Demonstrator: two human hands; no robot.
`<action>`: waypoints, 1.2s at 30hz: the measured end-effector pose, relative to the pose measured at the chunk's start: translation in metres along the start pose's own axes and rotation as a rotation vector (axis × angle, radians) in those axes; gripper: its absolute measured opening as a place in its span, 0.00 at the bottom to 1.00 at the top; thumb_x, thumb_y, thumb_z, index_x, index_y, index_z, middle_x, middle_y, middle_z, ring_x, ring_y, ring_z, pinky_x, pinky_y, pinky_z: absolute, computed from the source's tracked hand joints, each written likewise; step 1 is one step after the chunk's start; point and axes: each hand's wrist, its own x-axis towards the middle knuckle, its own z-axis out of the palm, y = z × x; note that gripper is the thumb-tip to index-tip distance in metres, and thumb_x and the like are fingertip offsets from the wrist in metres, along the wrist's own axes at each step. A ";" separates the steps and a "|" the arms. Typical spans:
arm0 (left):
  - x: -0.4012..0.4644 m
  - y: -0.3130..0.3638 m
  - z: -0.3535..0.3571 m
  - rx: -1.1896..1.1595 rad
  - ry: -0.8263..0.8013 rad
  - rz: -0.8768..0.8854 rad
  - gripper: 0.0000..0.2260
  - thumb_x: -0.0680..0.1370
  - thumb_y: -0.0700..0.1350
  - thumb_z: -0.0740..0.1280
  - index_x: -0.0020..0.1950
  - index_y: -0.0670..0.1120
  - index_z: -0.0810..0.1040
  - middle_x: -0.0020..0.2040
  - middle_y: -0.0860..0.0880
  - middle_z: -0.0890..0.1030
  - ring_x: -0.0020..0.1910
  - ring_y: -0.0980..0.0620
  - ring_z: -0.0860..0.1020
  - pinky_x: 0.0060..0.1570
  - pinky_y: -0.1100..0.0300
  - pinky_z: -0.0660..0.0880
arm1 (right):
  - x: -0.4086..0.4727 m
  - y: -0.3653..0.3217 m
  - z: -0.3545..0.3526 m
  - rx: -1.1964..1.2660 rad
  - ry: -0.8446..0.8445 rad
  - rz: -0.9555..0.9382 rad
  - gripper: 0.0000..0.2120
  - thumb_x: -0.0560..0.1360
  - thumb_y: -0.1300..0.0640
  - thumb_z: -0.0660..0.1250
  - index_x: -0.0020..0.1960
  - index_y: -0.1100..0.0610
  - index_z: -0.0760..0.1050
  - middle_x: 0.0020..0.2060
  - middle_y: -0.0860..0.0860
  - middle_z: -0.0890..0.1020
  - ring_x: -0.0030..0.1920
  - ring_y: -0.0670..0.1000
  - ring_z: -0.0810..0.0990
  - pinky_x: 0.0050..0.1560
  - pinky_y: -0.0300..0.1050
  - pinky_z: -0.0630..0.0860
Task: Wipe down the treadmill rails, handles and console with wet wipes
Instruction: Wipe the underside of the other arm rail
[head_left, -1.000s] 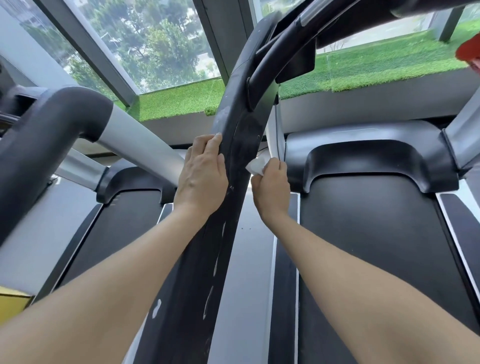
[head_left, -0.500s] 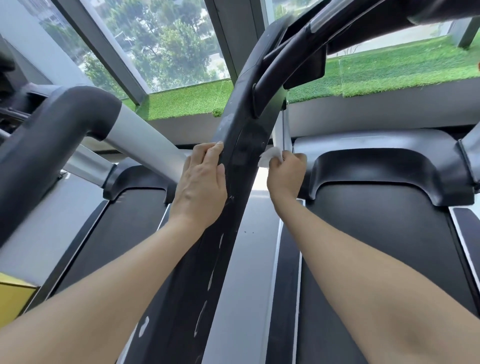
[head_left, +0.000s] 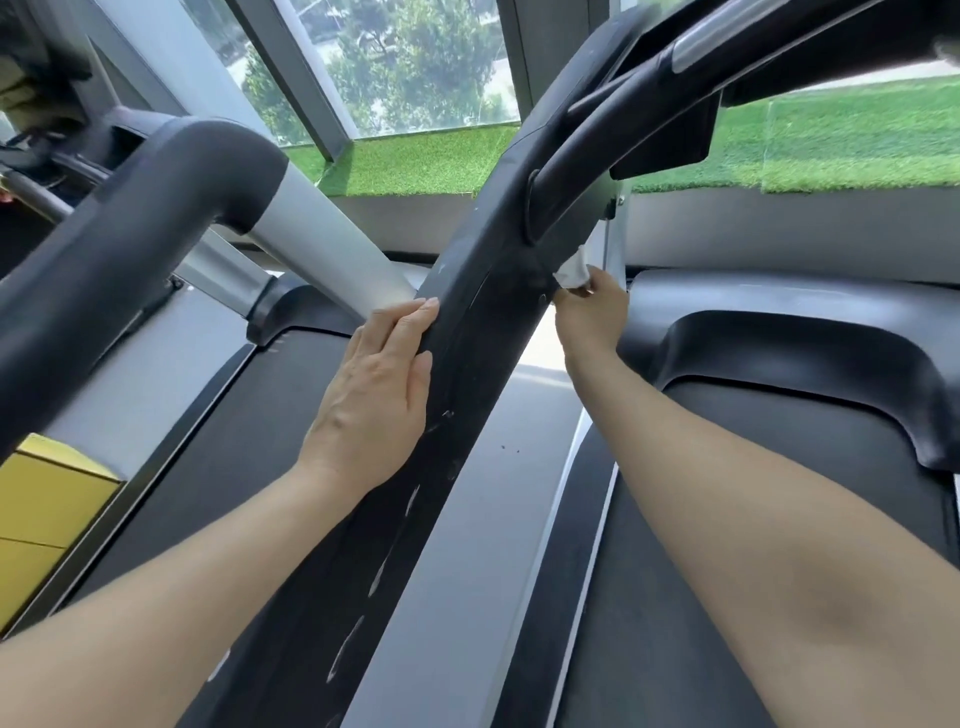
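A black, scuffed treadmill rail (head_left: 467, 364) runs from the bottom centre up toward the top right. My left hand (head_left: 379, 395) rests flat against its left side with straight fingers. On the rail's right side my right hand (head_left: 589, 312) pinches a white wet wipe (head_left: 574, 270) and presses it to the underside where a black handle (head_left: 613, 124) joins the rail. Most of the wipe is hidden between my fingers and the rail.
A neighbouring treadmill's black and silver handrail (head_left: 156, 208) crosses the left side. The treadmill belt (head_left: 779, 493) and its motor cover (head_left: 805, 338) lie to the right. A yellow block (head_left: 41, 499) sits at the left edge. Windows and green turf (head_left: 831, 140) are ahead.
My right hand has moved up and farther along the rail's right side with the wipe, reaching the handle joint. My left hand has stayed in place on the rail.
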 end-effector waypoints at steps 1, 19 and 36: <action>0.000 0.000 0.000 -0.004 -0.001 -0.005 0.18 0.81 0.40 0.57 0.72 0.44 0.66 0.67 0.50 0.68 0.66 0.50 0.68 0.65 0.62 0.63 | 0.003 0.001 0.001 -0.036 0.005 -0.030 0.08 0.71 0.69 0.61 0.45 0.64 0.77 0.36 0.51 0.75 0.36 0.51 0.70 0.34 0.39 0.65; 0.000 0.001 -0.001 -0.014 0.009 0.002 0.21 0.79 0.46 0.53 0.72 0.45 0.67 0.66 0.51 0.69 0.64 0.52 0.68 0.65 0.66 0.62 | -0.024 0.024 0.020 -0.225 -0.167 -0.334 0.22 0.78 0.70 0.55 0.71 0.62 0.67 0.69 0.55 0.71 0.70 0.53 0.68 0.65 0.32 0.59; 0.002 0.002 -0.002 0.005 -0.007 0.026 0.19 0.81 0.40 0.56 0.73 0.44 0.65 0.68 0.48 0.67 0.65 0.46 0.67 0.63 0.58 0.62 | -0.155 0.059 0.011 -0.080 -0.241 -0.366 0.20 0.79 0.67 0.59 0.70 0.59 0.70 0.67 0.52 0.72 0.68 0.50 0.71 0.68 0.34 0.62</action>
